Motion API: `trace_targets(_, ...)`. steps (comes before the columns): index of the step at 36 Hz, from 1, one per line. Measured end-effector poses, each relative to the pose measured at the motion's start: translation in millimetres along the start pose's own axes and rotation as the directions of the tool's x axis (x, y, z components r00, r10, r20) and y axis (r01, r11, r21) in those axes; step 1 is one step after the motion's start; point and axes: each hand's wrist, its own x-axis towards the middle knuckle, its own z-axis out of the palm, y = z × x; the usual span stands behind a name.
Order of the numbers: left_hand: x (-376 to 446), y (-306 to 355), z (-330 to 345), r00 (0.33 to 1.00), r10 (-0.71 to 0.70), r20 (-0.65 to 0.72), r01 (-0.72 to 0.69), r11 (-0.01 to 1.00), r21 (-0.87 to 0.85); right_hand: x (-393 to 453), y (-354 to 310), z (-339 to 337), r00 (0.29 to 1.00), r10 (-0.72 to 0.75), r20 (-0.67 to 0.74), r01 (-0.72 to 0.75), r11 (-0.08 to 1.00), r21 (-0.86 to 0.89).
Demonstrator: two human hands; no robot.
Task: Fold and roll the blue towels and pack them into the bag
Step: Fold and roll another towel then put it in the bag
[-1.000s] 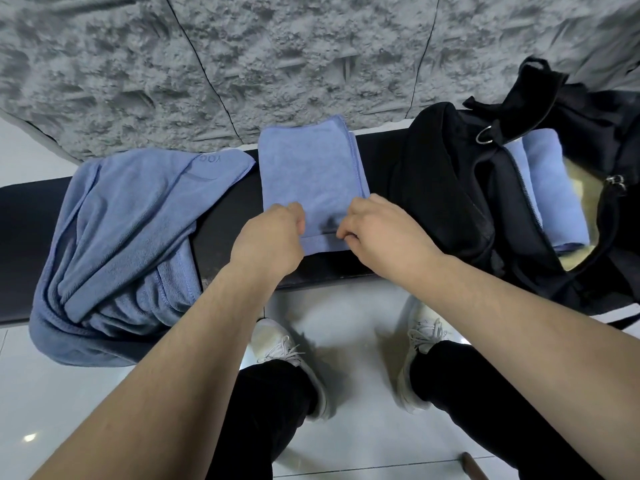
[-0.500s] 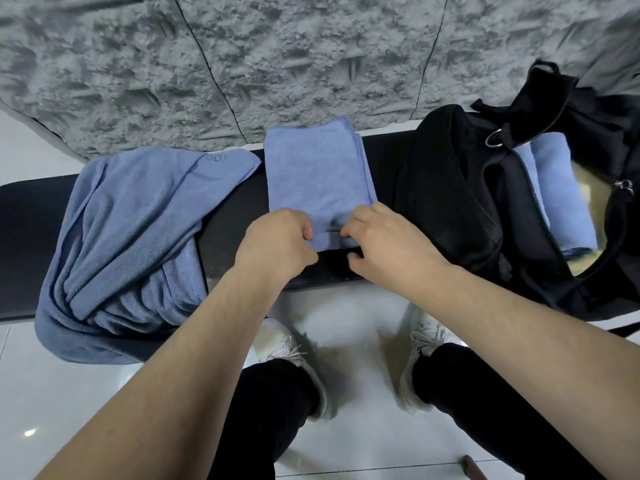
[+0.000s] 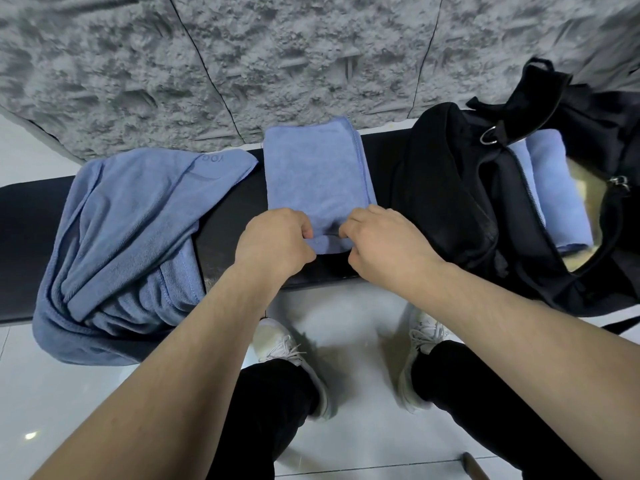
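- Because the folded towel [image 3: 317,174] is soft, light and limp, its near edge rolls easily.
- Left hand [image 3: 273,242] and right hand [image 3: 384,244] pinch that edge, apparently curling it.
- It lies on the desk [image 3: 20,216], just left of the bag [image 3: 450,188].

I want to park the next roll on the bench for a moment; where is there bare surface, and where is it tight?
Bare black bench shows at the far left end, and in a strip between the crumpled towel and the folded towel. It is tight where the left hand and right hand pinch that towel's near edge, close beside the bag.
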Motion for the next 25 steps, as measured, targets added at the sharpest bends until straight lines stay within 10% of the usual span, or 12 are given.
trace_targets(10, -3.2, -1.1, -1.1, 0.992, 0.011, 0.128, -0.015, 0.999, 0.031, -4.7, -6.9, -10.8, 0.979, 0.012, 0.205, -0.022, 0.999, 0.043)
trace_targets(25, -1.4, -8.8, -4.6, 0.995, 0.067, 0.081, -0.060, 0.995, -0.079, -2.4, 7.7, -10.2, 0.984, 0.088, 0.153, -0.130, 0.949, 0.288)
